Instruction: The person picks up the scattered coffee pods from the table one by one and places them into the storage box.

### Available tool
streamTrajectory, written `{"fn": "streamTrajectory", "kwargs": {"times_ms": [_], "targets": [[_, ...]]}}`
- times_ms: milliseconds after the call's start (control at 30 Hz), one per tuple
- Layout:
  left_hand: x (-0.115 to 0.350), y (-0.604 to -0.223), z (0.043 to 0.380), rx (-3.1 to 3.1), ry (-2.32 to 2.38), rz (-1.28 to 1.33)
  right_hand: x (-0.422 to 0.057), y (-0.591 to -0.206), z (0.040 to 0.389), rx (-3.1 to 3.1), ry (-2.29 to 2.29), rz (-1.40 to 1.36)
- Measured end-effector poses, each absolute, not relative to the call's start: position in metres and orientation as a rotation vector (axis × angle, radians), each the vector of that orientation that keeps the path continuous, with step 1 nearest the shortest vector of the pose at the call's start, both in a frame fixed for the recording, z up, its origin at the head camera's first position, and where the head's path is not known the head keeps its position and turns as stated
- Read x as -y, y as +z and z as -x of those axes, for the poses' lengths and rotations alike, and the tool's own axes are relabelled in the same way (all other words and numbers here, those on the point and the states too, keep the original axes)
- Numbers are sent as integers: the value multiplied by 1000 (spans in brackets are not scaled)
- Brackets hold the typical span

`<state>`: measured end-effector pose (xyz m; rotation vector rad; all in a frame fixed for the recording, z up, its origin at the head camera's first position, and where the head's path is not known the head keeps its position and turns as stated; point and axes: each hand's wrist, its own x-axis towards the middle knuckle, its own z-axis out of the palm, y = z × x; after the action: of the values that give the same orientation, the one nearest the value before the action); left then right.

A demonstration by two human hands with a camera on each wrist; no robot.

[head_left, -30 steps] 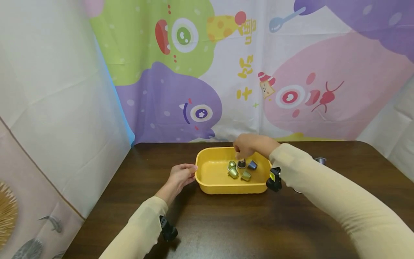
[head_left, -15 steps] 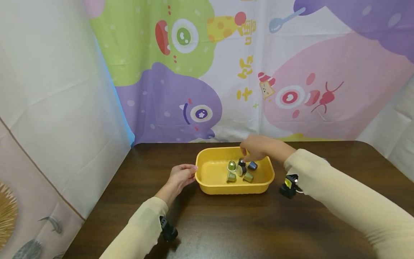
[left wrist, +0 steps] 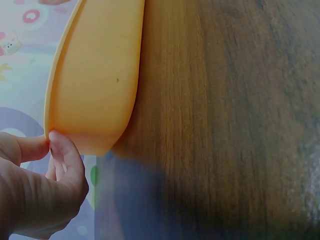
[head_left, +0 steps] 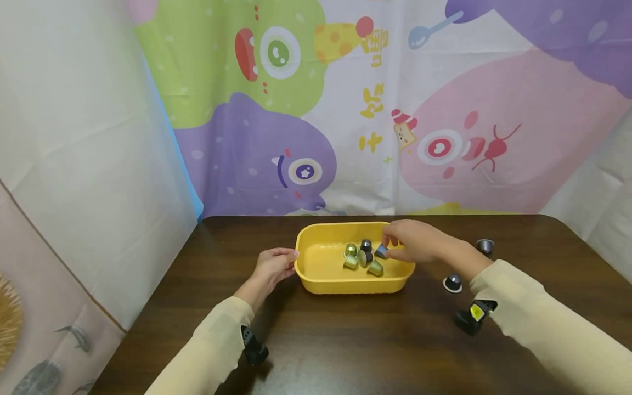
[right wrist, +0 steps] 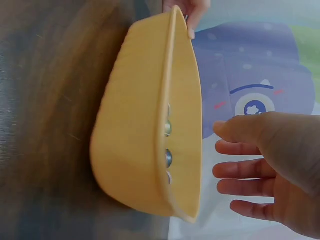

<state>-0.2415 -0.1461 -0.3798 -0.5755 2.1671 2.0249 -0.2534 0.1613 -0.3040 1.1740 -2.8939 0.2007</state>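
Huge cartoon curtain [head_left: 276, 120] behind, yellow lettering [head_left: 370, 141] sideways, can't make it out. Dark wooden table [head_left: 345, 340], yellow tub [head_left: 353, 287] on it. Left hand [head_left: 271, 266] pinches the tub's left rim; right hand [head_left: 417, 240] hovers over its right end, fingers loosely spread, nothing held. Six pods [head_left: 375, 267] inside.

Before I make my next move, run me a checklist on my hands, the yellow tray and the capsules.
1. Left hand holding the yellow tray: ok, it pinches the rim.
2. Yellow tray flat on the table: ok.
3. Right hand free: ok, it holds nothing.
4. Clear space right of the tray: not ok, a dark capsule and a purple-grey capsule are there.
5. Blue capsule undamaged: cannot tell, too small.
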Motion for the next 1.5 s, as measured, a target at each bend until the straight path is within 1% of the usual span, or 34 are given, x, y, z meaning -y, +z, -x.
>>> {"fn": "streamTrajectory", "kwargs": {"times_ms": [267, 567, 1000, 1500], "targets": [[149, -377, 245, -2153, 2042, 559, -176, -313, 237, 2855, 242, -1015], [148, -379, 242, -2146, 2036, 579, -193, -323, 228, 2721, 215, -951], [148, -381, 241, -2196, 2006, 559, -223, -340, 221, 2517, 82, -936], [147, -383, 241, -2186, 2024, 559, -257, -370, 221, 2557, 19, -920]]}}
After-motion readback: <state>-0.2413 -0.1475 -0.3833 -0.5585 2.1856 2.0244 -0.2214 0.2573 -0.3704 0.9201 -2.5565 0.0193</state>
